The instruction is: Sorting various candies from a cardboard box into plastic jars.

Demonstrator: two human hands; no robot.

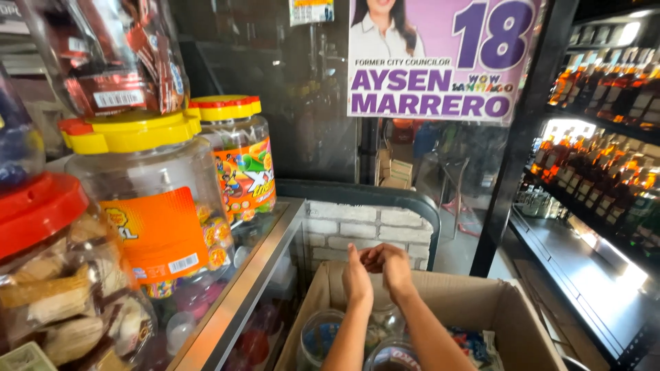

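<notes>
On your far left sits a jar with a red lid (34, 206), full of pale wrapped snacks. Next to it stands a big clear jar with a yellow lid (130, 130) and an orange label, with only a few round candies at the bottom. A bag of red packets (117, 55) rests on top of that lid. Just behind it is a smaller jar with a yellow and red lid (237, 158) and a bright cartoon label. All the jars stand on a glass counter (268, 240) with a metal edge. Now look down at the middle. Your left hand (356, 278) and your right hand (393, 268) are up together over an open cardboard box (509, 309). The two hands touch each other at the fingers. Your left fingers point up, flat and close together. Your right fingers curl in against the left hand. You cannot tell if anything small is between them. Inside the box, under your arms, lie clear plastic jars (320, 333) and some blue packets (474, 343). Above, a purple poster (440, 62) hangs on the glass. On your right, dark shelves hold rows of bottles (598, 165) with amber drink inside.
</notes>
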